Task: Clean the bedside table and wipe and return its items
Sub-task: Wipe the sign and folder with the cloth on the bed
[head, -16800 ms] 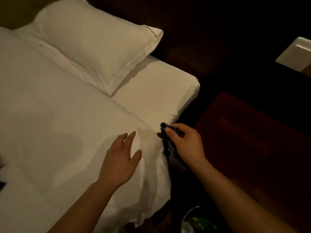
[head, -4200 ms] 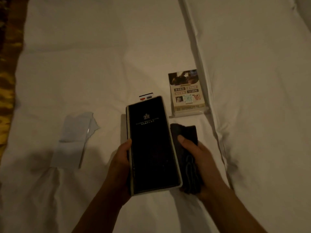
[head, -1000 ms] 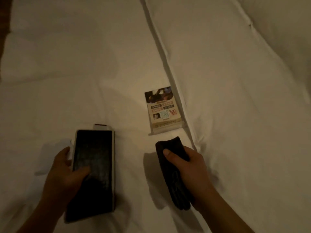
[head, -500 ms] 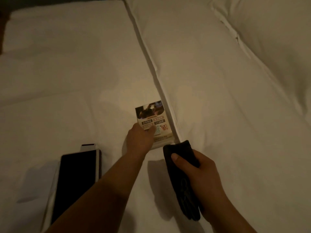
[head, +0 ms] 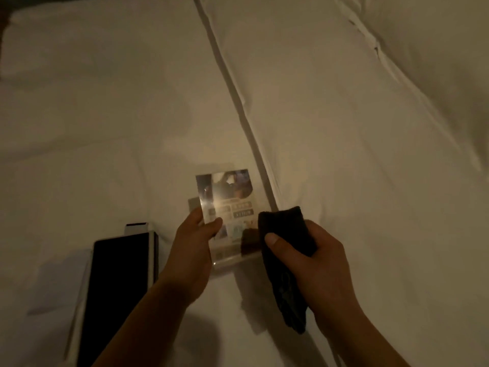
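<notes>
The left hand (head: pixel 191 250) pinches a clear plastic card stand (head: pixel 230 205) by its left edge, thumb on the front face and fingers behind. It holds the stand lifted and tilted above the white bed (head: pixel 105 115). The right hand (head: pixel 315 263) has its grip clamped round a bunched dark cloth (head: pixel 285 234). The cloth's top end meets the stand's lower right corner, and the rest hangs below the fist. A black folder (head: pixel 119 282) lies flat on the bed to the left, apart from both hands.

The main risk is the one-edge pinch. A firm wipe from the right would likely twist the stand about the thumb and pull it loose. The bed would cushion a fall, but the stand could land against the folder.

The thumb sits on the face to be wiped, so that patch may stay smeared unless the hold shifts. Glare on the plastic in this dim light could hide streaks. I cannot tell which side of the stand is open, and tipping it the wrong way might let the printed card slide out.

The hanging tail of the cloth could brush the sheet and mark it if soiled. The counter is out of view, and both items appear to await return there
</notes>
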### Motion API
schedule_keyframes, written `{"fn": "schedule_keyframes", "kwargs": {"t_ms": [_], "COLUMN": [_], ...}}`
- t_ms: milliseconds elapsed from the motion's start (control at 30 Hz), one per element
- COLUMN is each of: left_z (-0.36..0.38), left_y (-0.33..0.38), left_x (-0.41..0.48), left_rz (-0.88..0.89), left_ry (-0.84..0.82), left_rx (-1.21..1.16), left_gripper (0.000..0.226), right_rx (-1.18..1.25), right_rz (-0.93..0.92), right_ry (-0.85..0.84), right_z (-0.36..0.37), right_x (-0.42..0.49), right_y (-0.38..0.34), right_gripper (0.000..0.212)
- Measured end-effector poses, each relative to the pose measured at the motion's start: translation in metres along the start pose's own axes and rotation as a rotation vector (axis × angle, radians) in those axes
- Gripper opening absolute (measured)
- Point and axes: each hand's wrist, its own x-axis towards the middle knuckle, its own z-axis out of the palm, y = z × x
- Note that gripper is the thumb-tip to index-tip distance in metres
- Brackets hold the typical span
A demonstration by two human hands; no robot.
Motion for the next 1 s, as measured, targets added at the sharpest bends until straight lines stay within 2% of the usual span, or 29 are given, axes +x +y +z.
{"fn": "schedule_keyframes", "kwargs": {"t_ms": [67,167,233,400,567,600,700,767,833,933,1000], "left_z": [-0.001,0.006,0.006,0.003,0.011,0.011,0.005,0.002,0.001,0.004,0.005], "left_y": [-0.003,0.002,0.002,0.000,-0.001,-0.001,0.001,0.004,0.008,0.009,0.009], "left_x": [-0.014,-0.031,-0.037,-0.051,-0.058,-0.060,-0.063,-0.062,-0.059,-0.054,-0.055], "left_rz": [-0.014,-0.102,-0.109,-0.192,-0.162,-0.168,-0.171,-0.161,-0.164,-0.137,-0.127], "left_ry": [-0.034,-0.029,-0.016,-0.032,-0.017,-0.025,-0.054,-0.032,-0.017,-0.041,-0.059], "left_rx": [-0.053,-0.131,-0.126,0.006,-0.025,-0.016,0.017,0.027,-0.018,-0.011,0.021], "left_gripper": [0.028,0.053,0.067,0.082,0.076,0.079,0.082,0.080,0.080,0.079,0.073], "right_rx": [-0.158,-0.599,-0.767,-0.705,-0.789,-0.772,-0.692,-0.731,-0.687,-0.702,-0.732], "right_rz": [-0.088,-0.325,-0.445,-0.316,-0.610,-0.590,-0.376,-0.314,-0.314,-0.418,-0.429], "right_ry": [-0.069,-0.265,-0.304,0.123,-0.108,-0.063,0.196,0.223,0.045,-0.366,-0.530], "right_z": [0.012,0.036,0.042,0.018,0.051,0.049,0.026,0.016,0.022,0.034,0.031], "right_x": [-0.002,-0.002,0.006,0.033,0.011,0.016,0.033,0.027,0.006,-0.023,-0.027], "right_y": [-0.001,0.000,-0.001,-0.005,-0.006,-0.009,-0.013,-0.006,-0.003,-0.003,-0.006], "right_gripper": [0.026,0.029,0.027,0.017,0.028,0.027,0.019,0.017,0.016,0.023,0.023]}}
